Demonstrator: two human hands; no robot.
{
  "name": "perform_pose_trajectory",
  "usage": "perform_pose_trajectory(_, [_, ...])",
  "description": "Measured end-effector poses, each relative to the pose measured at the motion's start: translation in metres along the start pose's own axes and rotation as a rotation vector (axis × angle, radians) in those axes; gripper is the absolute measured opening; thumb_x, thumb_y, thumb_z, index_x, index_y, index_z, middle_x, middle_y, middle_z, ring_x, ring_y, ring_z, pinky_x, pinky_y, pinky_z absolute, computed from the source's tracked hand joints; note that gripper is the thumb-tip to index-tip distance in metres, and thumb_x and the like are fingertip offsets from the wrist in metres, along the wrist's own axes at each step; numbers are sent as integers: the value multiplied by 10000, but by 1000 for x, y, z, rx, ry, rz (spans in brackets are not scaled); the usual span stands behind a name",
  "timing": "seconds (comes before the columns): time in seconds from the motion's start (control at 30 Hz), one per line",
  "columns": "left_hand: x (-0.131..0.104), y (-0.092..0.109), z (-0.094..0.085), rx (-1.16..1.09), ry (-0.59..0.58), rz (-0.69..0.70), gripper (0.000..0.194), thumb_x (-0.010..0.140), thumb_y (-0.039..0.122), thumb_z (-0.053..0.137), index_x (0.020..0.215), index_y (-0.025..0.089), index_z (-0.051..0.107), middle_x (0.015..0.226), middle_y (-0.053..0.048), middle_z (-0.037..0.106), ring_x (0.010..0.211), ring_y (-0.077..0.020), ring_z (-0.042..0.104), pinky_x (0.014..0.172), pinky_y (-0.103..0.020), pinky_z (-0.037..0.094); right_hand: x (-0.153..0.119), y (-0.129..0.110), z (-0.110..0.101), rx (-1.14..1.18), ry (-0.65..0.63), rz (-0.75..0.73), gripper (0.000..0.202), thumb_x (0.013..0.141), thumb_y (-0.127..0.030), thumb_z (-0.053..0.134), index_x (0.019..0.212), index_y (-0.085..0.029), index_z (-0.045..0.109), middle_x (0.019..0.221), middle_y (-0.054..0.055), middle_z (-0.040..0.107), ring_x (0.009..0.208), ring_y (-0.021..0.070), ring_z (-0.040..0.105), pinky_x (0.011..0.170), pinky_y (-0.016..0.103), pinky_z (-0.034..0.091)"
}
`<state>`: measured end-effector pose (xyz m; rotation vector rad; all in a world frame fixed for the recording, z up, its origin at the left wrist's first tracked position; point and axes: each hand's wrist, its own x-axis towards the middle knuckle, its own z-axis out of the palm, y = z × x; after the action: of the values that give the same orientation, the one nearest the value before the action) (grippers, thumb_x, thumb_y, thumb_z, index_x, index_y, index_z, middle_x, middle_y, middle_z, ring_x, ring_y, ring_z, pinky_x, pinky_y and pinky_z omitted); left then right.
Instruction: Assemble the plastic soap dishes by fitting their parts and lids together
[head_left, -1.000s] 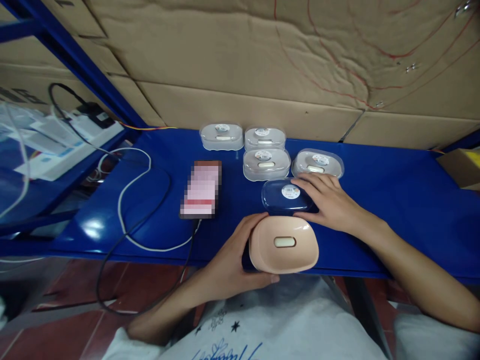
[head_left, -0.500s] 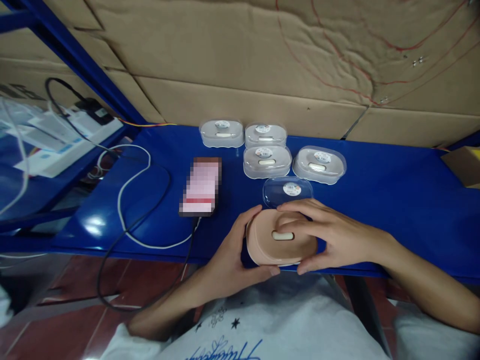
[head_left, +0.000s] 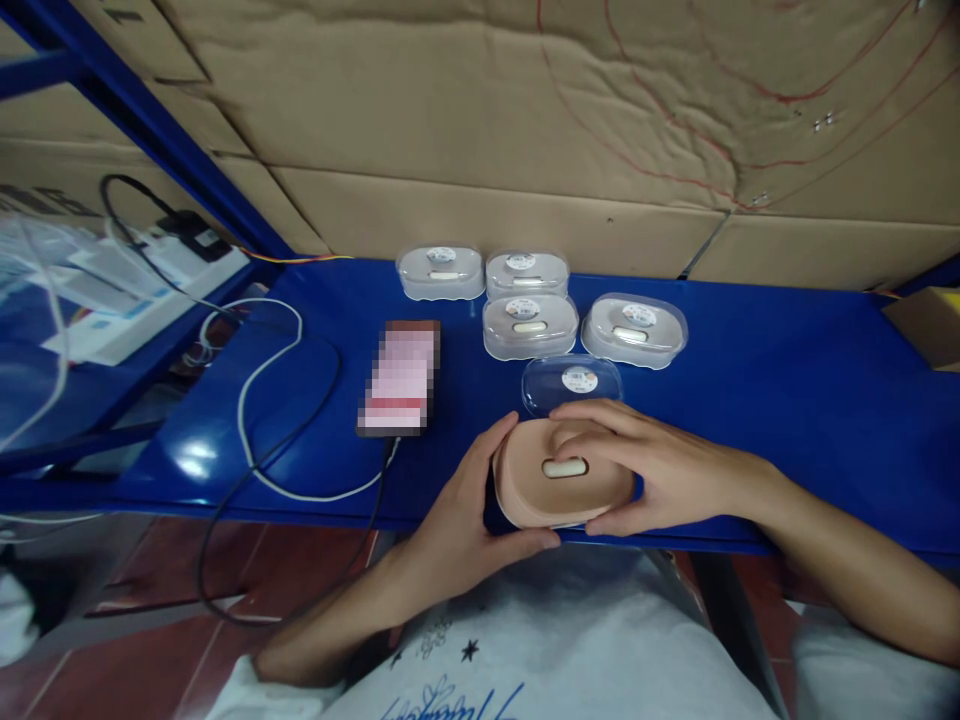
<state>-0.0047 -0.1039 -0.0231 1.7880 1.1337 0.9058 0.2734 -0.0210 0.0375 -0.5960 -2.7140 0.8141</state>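
Observation:
A peach-coloured oval case rests at the front edge of the blue table, with a short cream bar in a slot on its top. My left hand curves round the left end, thumb along the near side. From the right, my right hand grips the case; its thumb is at the near right edge and a bent finger reaches over the top beside the bar. Just behind the case lies a clear plastic lid with a round white label, partly covered by my right hand's fingers.
Several pale cases under clear lids, such as the front one and the right one, stand behind. A phone, its screen blurred, lies left with cables. A power strip is far left; cardboard lines the back.
The camera view has shifted slightly. My right thumb has slid a little to the left along the case's near edge; the case and my left hand stay nearly the same.

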Motion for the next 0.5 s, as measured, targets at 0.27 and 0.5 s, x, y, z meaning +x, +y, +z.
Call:
perform_pose_trajectory(0.27, [-6, -2, 0, 80, -46, -27, 1180, 782, 504, 921, 1675, 401, 156, 1694, -157, 403, 1531, -453, 446, 1223, -701, 404, -3, -4, -8, 79, -40, 64, 608, 859, -395, 835, 1406, -283, 594, 1584, 112, 513, 1461, 292, 534, 1189, 415, 481])
perform_pose_trajectory(0.5, [-16, 1, -4, 180, -128, -7, 1175, 778, 394, 931, 1694, 379, 195, 1670, -138, 461, 1528, -451, 446, 1212, -688, 439, -11, -4, -23, 28, -72, 126, 554, 914, -469, 773, 1407, -296, 589, 1513, 88, 583, 1387, 278, 599, 1129, 402, 530])
